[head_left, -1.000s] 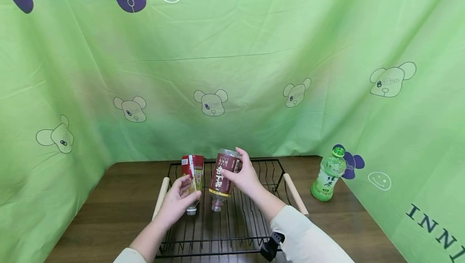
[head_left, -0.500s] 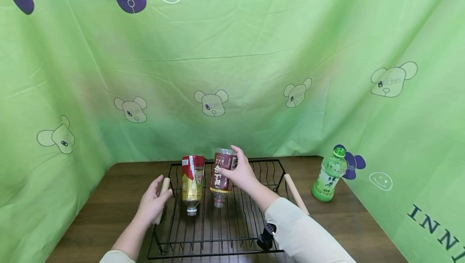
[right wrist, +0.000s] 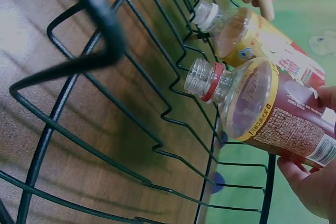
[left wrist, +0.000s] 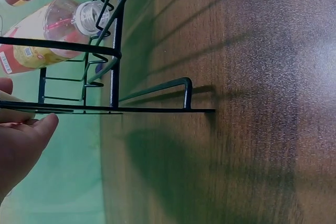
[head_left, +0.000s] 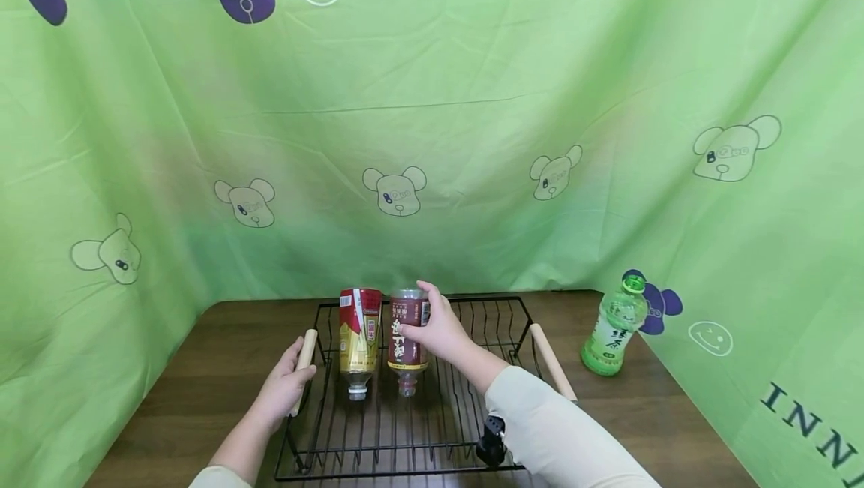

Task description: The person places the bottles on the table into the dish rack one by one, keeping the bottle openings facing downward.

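Note:
My right hand [head_left: 442, 327] grips a plastic bottle with a dark red label [head_left: 407, 329] near its base. That bottle is upside down over the wire rack, its capless mouth and red neck ring showing in the right wrist view. Beside it an upside-down bottle with a red and yellow label [head_left: 360, 334] stands in the black dish rack [head_left: 405, 447], untouched by either hand. On the left side, my left hand [head_left: 285, 383] holds the rack's wooden handle [head_left: 307, 348], with thumb and fingers around it in the left wrist view [left wrist: 21, 145].
An upright green tea bottle [head_left: 610, 330] stands on the wooden table [head_left: 196, 368], right of the rack. The rack's other wooden handle [head_left: 552, 360] is on its right side. A green printed cloth [head_left: 466, 241] surrounds the table at the back and sides.
My left hand has left the red and yellow bottle and moved left onto the handle. My right hand has brought the dark red bottle slightly left and straighter, beside the other bottle.

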### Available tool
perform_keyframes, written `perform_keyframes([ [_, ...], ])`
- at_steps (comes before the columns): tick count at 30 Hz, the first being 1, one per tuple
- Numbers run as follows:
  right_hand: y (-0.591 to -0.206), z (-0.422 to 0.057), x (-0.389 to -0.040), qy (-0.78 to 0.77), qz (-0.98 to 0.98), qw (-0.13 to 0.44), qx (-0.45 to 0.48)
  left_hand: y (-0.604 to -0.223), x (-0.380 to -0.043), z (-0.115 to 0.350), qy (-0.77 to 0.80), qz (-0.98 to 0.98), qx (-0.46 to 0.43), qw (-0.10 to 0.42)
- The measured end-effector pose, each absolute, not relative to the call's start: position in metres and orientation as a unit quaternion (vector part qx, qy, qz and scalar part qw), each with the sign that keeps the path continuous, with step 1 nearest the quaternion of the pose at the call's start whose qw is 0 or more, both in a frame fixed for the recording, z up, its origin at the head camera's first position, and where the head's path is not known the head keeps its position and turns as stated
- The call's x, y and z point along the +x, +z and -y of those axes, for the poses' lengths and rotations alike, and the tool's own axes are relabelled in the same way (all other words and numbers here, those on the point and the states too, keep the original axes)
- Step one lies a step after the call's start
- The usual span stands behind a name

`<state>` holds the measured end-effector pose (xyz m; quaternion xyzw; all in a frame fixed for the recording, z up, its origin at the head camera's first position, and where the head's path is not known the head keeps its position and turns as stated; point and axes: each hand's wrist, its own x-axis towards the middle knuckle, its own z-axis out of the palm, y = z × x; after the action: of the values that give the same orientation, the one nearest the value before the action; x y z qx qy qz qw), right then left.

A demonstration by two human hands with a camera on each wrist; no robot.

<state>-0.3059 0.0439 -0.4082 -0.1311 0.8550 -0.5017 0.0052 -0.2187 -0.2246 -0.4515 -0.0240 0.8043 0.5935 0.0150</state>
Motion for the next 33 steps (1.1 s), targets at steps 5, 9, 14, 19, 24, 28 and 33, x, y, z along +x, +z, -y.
perform_keyframes([
  [5, -0.411, -0.043, -0.305, -0.504, -0.853, 0.013, -0.135, -0.452, -0.218, 0.224, 0.599, -0.801, -0.023, 0.012],
  [9, -0.411, -0.042, -0.305, -0.503, -0.853, 0.016, -0.136, -0.452, -0.218, 0.223, 0.598, -0.801, -0.023, 0.008],
  [14, -0.413, -0.042, -0.309, -0.495, -0.858, 0.017, -0.136, -0.451, -0.218, 0.222, 0.598, -0.801, -0.025, 0.004],
  [19, -0.415, -0.04, -0.312, -0.478, -0.867, 0.017, -0.141, -0.45, -0.218, 0.222, 0.597, -0.802, -0.025, 0.002],
  [24, -0.416, -0.037, -0.316, -0.467, -0.872, 0.02, -0.144, -0.45, -0.218, 0.222, 0.597, -0.802, -0.026, 0.004],
  [28, -0.416, -0.034, -0.319, -0.459, -0.876, 0.026, -0.144, -0.45, -0.218, 0.223, 0.598, -0.801, -0.027, 0.004],
  [33, -0.416, -0.032, -0.322, -0.442, -0.885, 0.028, -0.14, -0.451, -0.218, 0.223, 0.603, -0.797, -0.025, 0.004],
])
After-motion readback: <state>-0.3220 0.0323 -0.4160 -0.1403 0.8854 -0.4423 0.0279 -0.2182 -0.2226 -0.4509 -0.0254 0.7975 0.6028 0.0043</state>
